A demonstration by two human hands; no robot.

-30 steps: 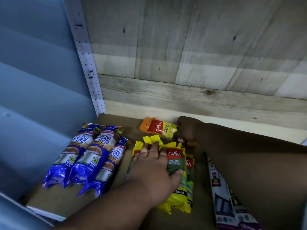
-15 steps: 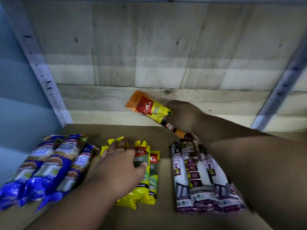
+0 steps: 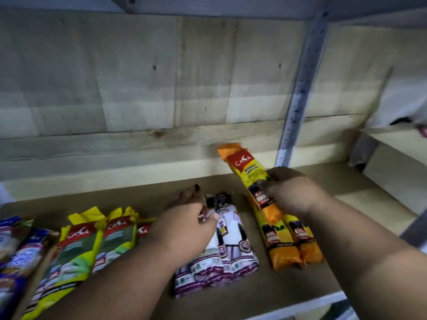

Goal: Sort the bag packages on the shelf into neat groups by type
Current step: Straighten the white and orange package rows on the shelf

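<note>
Brown shelf board w/ pale plank backing; right hand grips orange pkg, left hand spread.

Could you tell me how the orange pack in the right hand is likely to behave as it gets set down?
The orange pack juts up past the right hand without drooping, so it is probably fairly stiff. The wrapper looks glossy, so it may slip in the grip. It looks rounded, so it might roll against the orange pair.

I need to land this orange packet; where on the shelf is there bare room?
Bare board lies right of the two orange packs, up to the shelf's step. A bare strip runs along the back behind the yellow packs. From the blue packs to the white packs it is crowded.
</note>
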